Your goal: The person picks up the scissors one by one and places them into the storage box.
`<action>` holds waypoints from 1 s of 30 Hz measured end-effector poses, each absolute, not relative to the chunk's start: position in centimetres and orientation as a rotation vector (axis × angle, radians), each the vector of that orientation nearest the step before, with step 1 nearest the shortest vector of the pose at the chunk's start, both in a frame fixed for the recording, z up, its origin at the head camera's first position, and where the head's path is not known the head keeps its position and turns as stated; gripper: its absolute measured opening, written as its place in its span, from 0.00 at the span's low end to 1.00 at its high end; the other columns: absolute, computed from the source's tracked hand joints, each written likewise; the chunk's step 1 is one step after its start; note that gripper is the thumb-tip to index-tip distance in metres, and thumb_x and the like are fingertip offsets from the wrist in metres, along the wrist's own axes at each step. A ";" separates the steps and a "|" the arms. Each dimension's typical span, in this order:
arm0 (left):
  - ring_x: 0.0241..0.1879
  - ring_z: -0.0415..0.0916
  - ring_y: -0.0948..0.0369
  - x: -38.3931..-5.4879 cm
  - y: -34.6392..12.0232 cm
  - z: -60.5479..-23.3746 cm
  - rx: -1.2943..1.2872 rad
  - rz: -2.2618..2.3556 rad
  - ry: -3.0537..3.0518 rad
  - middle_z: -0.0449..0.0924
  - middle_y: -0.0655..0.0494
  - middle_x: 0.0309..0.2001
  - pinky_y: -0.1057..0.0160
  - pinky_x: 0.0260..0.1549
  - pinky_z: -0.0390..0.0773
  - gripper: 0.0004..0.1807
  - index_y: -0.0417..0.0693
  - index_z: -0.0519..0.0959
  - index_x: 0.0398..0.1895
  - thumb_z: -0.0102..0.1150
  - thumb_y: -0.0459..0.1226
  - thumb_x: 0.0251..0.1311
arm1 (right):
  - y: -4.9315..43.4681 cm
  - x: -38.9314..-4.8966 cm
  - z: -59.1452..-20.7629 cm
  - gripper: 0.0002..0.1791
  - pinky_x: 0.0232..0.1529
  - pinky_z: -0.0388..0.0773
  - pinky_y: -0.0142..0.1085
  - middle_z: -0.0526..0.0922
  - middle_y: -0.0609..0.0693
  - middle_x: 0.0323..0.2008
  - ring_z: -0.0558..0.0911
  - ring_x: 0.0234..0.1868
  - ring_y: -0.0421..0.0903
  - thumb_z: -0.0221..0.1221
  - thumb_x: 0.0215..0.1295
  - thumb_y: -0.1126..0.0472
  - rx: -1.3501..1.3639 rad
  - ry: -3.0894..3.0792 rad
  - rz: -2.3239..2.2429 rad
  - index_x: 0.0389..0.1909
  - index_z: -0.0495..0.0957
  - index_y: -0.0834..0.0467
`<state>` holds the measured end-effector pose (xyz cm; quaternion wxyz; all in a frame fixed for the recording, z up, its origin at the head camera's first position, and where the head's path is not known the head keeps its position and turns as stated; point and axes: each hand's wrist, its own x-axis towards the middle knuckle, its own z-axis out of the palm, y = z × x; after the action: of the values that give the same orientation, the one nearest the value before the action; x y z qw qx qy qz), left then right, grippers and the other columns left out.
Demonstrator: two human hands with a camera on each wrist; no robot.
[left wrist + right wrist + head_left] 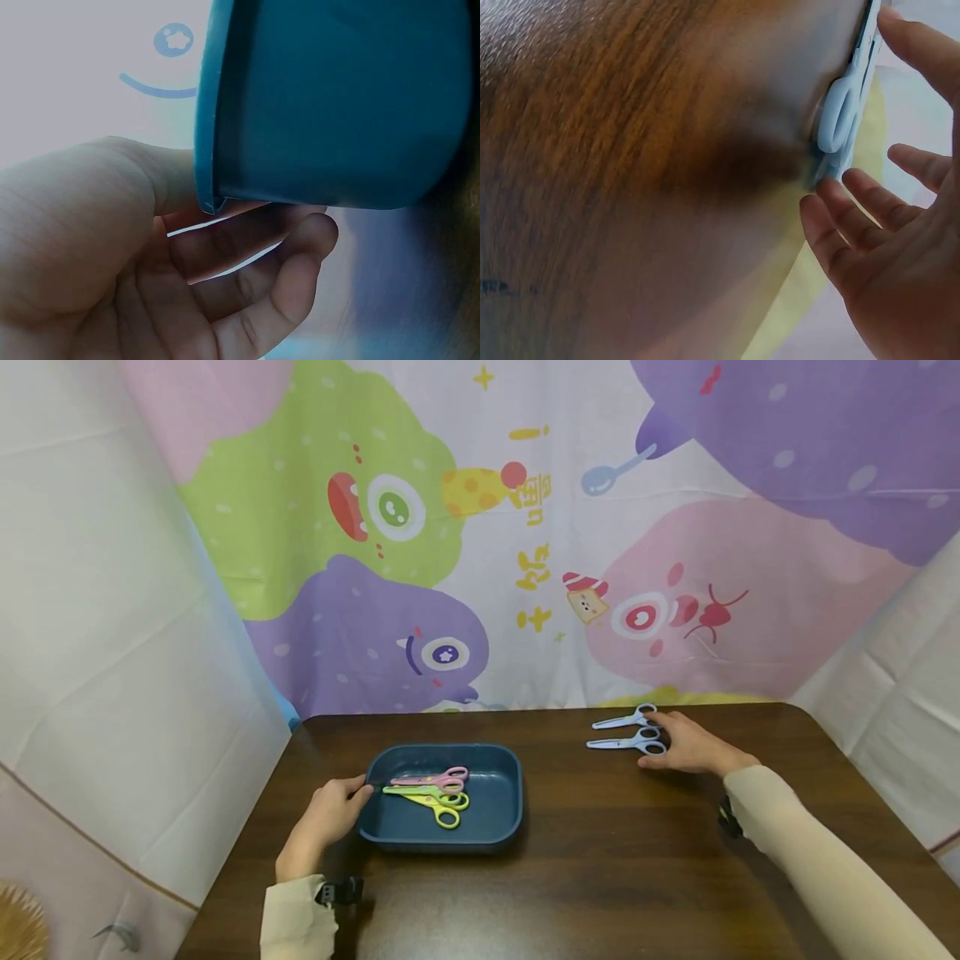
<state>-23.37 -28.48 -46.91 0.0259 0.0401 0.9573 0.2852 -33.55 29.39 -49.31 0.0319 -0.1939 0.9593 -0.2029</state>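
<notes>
My left hand (330,814) pinches the left rim of a dark blue rectangular tub (495,839) on the table. Inside the tub lie pink scissors (455,784), green scissors (416,791) and yellow scissors (447,817), partly overlapping. The left wrist view shows the tub's outer wall (345,105), with the thumb at its rim and fingers bent beside it. On the right, two pairs of light blue scissors (622,744) lie roughly parallel near the back edge, blades to the left. My right hand (693,745) is at their handles (840,112), fingers spread and slightly bent.
The brown wooden table (600,885) has rounded back corners. Just behind it hangs a curtain (555,668) with cartoon figures, and white cloth (112,610) hangs at the sides. Bare tabletop lies between the tub and the blue scissors.
</notes>
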 end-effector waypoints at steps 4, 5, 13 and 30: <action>0.67 0.72 0.35 -23.4 -28.5 -46.9 0.111 0.885 2.952 0.76 0.30 0.64 0.34 0.64 0.71 0.25 0.29 0.72 0.68 0.51 0.38 0.76 | 29.5 -33.9 -49.8 0.35 0.58 0.75 0.62 0.79 0.69 0.54 0.79 0.54 0.63 0.67 0.66 0.50 -0.657 2.989 -0.635 0.65 0.73 0.70; 0.67 0.72 0.35 -23.4 -28.5 -46.8 0.111 0.886 2.951 0.76 0.30 0.64 0.34 0.64 0.72 0.25 0.29 0.72 0.68 0.51 0.38 0.76 | 29.6 -34.0 -49.9 0.31 0.57 0.76 0.61 0.80 0.67 0.53 0.80 0.53 0.61 0.65 0.67 0.53 -0.668 2.994 -0.643 0.63 0.75 0.69; 0.67 0.72 0.35 -23.3 -28.4 -46.8 0.124 0.881 2.950 0.76 0.30 0.64 0.34 0.64 0.72 0.25 0.29 0.72 0.68 0.51 0.38 0.77 | 29.7 -34.8 -50.5 0.17 0.56 0.79 0.60 0.86 0.65 0.48 0.83 0.53 0.64 0.63 0.65 0.66 -0.723 3.004 -0.623 0.52 0.82 0.71; 0.67 0.71 0.34 -23.2 -28.4 -46.9 0.101 0.897 2.933 0.75 0.30 0.65 0.34 0.63 0.72 0.25 0.28 0.71 0.69 0.50 0.38 0.77 | 29.3 -34.7 -51.1 0.08 0.47 0.82 0.55 0.86 0.61 0.38 0.84 0.43 0.60 0.67 0.64 0.69 -0.706 3.073 -0.599 0.41 0.87 0.70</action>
<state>-23.24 -28.35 -46.89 0.0363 0.0330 0.9551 0.2922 -34.68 29.28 -51.15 -0.0340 -0.2198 0.9569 -0.1866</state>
